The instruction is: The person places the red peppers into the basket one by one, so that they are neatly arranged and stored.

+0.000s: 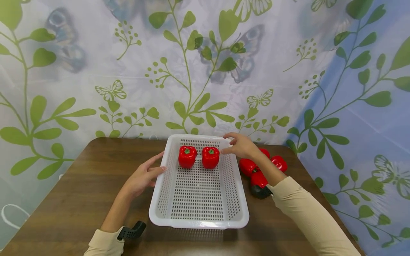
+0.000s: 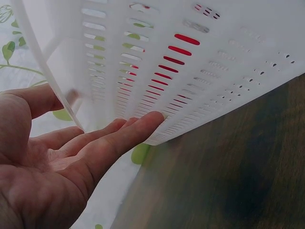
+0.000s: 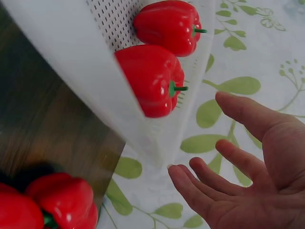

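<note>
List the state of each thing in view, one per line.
Basket: upright on the table, holding two peppers.
Peppers in basket: upright, side by side at the far end.
Peppers outside: clustered on the table, right of the basket.
Left hand: open, fingertips on the basket's left wall.
Right hand: open, at the far right corner.

- A dark brown wooden table [image 1: 80, 185] with rounded corners fills the lower part of the head view, its grain running across.
- A pale printed curtain [image 1: 198, 71] hangs close behind the table, patterned with green leafy stems, outlined butterflies and faint grey-blue butterflies; its right part shows a blue tint.
- The same leaf print [image 3: 238, 86] appears beyond the table's far edge in the right wrist view, and again at the left edge of the left wrist view.
- A black perforated strap piece [image 1: 132, 231] lies at the table's near edge, beside a cream sleeve [image 1: 315, 217].
</note>
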{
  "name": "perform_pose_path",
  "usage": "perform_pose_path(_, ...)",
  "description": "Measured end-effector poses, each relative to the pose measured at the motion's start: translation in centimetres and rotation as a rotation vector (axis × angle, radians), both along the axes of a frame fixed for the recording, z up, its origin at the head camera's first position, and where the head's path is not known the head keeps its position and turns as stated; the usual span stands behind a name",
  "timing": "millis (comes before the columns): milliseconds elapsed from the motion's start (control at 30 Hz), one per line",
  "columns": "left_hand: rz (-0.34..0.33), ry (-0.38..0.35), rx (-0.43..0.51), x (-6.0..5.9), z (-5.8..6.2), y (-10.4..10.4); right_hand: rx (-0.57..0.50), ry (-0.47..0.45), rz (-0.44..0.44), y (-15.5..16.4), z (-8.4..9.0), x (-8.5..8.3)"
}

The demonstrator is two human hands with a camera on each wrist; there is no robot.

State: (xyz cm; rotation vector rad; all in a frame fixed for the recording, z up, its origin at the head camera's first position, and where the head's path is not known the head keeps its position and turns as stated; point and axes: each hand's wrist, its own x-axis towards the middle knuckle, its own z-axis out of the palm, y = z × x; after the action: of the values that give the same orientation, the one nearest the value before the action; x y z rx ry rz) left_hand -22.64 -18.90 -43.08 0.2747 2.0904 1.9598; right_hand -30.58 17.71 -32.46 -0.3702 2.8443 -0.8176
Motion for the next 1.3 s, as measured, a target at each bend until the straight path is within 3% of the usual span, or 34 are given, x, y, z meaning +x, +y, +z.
perform_pose_path(233, -0.006, 0.007, -0.004, -0.3, 0.1, 0.3, -0.031, 0.054, -0.055, 3.6, 0.0, 1.5)
perform_pose_path(600, -0.026, 0.018, 0.014, -0.4, 0.0, 0.2, 0.012, 0.048, -0.136, 8.7, -1.9, 3.7)
perform_pose_path(1033, -0.021, 0.012, 0.018, -0.2, -0.1, 0.2, 0.042, 0.088, -0.203, 11.3, -4.3, 6.5)
perform_pose_path(1300, -0.015, 0.012, 0.017, -0.1, -0.2, 0.0, 0.013, 0.209, -0.213, 11.9, -6.2, 7.8)
